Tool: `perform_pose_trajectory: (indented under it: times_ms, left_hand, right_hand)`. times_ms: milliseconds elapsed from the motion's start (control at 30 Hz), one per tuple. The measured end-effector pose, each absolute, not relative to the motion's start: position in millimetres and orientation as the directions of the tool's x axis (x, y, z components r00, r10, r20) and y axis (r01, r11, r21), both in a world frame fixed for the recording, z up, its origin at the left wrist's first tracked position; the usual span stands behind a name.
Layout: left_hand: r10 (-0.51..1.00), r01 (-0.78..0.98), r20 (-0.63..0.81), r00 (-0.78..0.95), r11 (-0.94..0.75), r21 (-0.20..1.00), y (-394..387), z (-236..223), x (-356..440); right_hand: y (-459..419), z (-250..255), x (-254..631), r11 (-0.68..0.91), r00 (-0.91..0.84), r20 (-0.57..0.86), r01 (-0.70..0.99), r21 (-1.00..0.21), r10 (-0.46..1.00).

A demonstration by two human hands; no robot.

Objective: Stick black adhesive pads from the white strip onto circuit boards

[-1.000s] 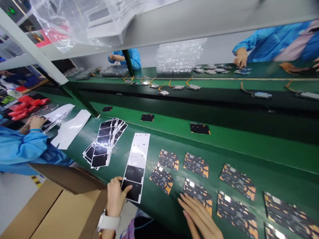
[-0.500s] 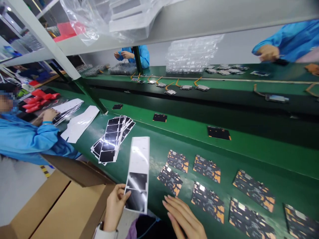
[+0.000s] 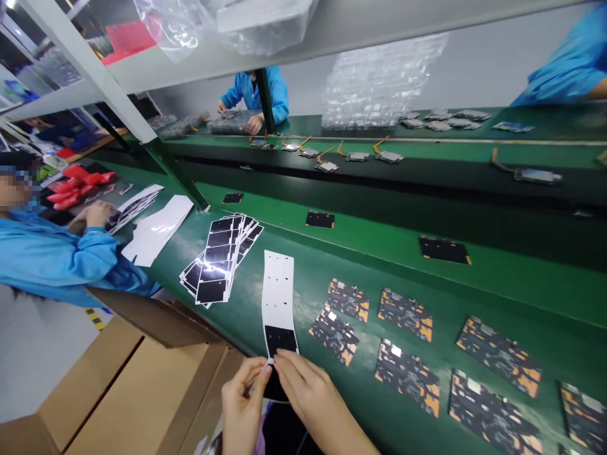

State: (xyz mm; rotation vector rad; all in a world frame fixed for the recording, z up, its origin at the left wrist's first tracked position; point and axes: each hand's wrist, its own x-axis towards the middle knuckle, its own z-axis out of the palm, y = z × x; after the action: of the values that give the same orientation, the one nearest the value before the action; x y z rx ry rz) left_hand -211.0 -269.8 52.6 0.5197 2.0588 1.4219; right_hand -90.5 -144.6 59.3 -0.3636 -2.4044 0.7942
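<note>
Left hand (image 3: 244, 404), right hand (image 3: 303, 395) pinched lower end of white backing strip (image 3: 278, 294), fingertips meeting. Risk: slack pinch could have dropped black pads (image 3: 279, 338) onto adjacent black-and-orange sheets (image 3: 334, 335).

Right hand (image 3: 308, 395) now off the black-and-orange circuit sheets (image 3: 348, 300), moved across to left hand (image 3: 243, 404). Both pinch the near end of the long white backing strip (image 3: 277, 297), fingertips meeting. Strip now lifted at that end and slightly curved, no longer flat on the belt. Fewer black rectangular pads showing: one (image 3: 279, 340) just above the fingers. Far right: co-worker's hand gone from view, blue sleeve (image 3: 569, 69) only. Across the belt: second co-worker's hand (image 3: 255, 124) now down at the edge of the clear plastic tray stack (image 3: 227, 125).
</note>
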Motion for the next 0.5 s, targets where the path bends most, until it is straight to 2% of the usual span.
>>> perform_pose_trajectory:
  times_ms: [200,400,500]
  left_hand:
    - [0.62,0.064,-0.201,-0.759,0.379,0.923,-270,48,-208]
    - [0.602,0.066,-0.195,-0.775,0.383,0.921,-268,49,-203]
    - [0.574,0.009,-0.214,-0.79,0.36,0.933,-262,51,-198]
  right_hand:
    - [-138,57,-92,0.775,-0.855,0.37,0.057,-0.629,0.363]
    - [-132,53,-96,0.763,-0.802,0.425,0.056,-0.644,0.419]
    - [-132,52,-96,0.773,-0.801,0.423,0.077,-0.63,0.424]
